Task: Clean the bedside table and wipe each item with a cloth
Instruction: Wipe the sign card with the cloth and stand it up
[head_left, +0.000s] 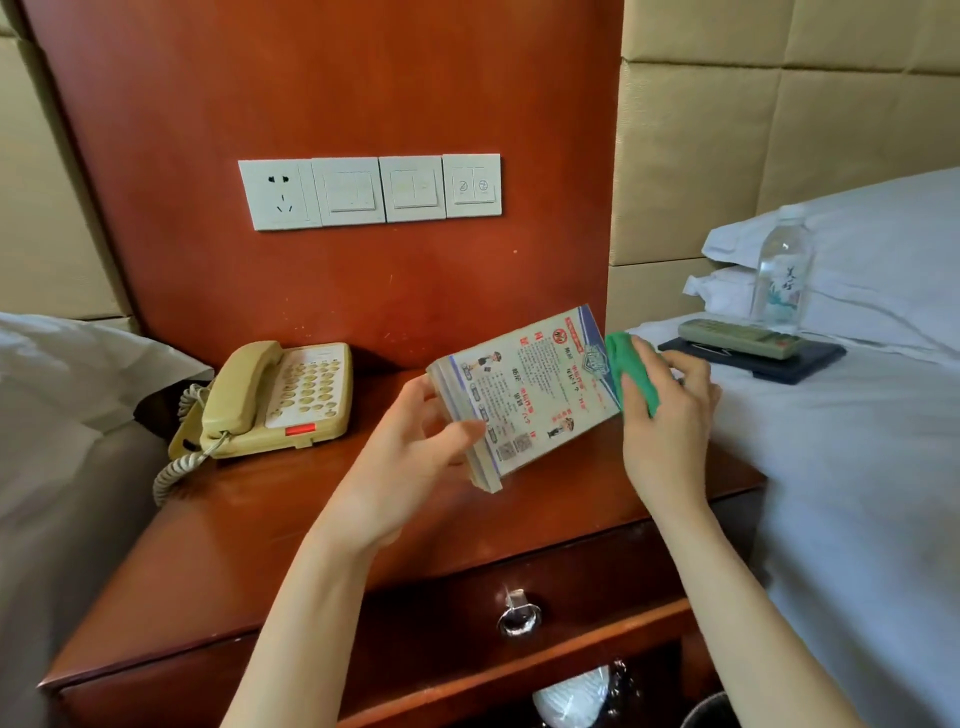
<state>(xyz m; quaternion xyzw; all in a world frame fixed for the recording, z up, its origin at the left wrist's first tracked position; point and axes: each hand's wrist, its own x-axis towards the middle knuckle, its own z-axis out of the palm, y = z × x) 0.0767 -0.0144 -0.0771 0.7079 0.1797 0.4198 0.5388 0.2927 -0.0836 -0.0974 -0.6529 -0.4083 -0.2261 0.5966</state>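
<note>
Card: printed acrylic sign card (524, 395) held tilted above the bedside table (249, 525), covered in small Chinese print with red headings, a no-smoking symbol, cartoon figures and QR codes; the text is too small for me to read.
Left hand: my left hand (415, 441) grips the card's left edge, thumb on the front.
Right hand: my right hand (667, 410) clutches the green cloth (631, 371), pressed at the card's right edge.
Telephone: beige telephone (280, 400) sits at the table's back left, red label below its keypad.
Bed: water bottle (782, 275) with an illegible label, remote control (740, 338) on a dark tray (810, 364).
</note>
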